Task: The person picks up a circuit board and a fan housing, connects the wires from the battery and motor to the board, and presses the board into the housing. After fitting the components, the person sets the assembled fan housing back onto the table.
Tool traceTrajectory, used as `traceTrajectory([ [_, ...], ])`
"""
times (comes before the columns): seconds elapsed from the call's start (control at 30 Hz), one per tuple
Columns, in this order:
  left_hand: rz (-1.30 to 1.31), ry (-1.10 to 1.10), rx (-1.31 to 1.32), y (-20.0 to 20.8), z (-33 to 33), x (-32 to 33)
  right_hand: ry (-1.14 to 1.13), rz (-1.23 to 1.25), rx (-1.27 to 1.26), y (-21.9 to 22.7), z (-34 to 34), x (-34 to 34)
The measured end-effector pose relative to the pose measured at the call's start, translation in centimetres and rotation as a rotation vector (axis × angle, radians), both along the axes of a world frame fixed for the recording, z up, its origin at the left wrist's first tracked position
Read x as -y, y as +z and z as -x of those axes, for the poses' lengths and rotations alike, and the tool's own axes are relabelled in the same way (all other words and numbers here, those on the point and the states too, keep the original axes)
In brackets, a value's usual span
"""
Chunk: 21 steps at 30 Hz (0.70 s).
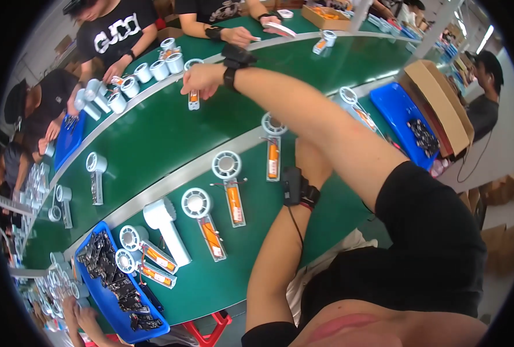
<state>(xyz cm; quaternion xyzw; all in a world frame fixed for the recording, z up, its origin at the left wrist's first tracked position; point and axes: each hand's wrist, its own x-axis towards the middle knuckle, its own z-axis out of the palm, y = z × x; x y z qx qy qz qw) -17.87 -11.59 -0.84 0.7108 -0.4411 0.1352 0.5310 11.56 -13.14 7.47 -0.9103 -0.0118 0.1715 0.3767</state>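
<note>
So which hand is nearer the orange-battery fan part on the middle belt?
Right. The right hand is at the fan part's top end; the left hand sits back by the near strip, mostly behind the right forearm.

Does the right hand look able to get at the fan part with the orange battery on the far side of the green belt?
Probably yes: the right hand is stretched across the green belt, its fingers already at the fan part, with nothing between them.

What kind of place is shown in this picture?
Probably a factory assembly line: a long green conveyor table carries half-built handheld fans, blue trays hold small dark parts, and several workers sit along it.
</note>
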Motion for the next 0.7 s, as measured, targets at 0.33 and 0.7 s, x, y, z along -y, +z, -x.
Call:
traceTrajectory([
  [0.33, 0.068, -0.081, -0.05, 1.6, 1.6, 0.7, -0.005, 0.593, -0.014, 5.5, 20.4, 12.9],
  [0.7, 0.029, -0.065, 0.06, 1.9, 2.1, 0.9, 0.255, 0.489, 0.155, 5.3, 26.1, 10.5],
])
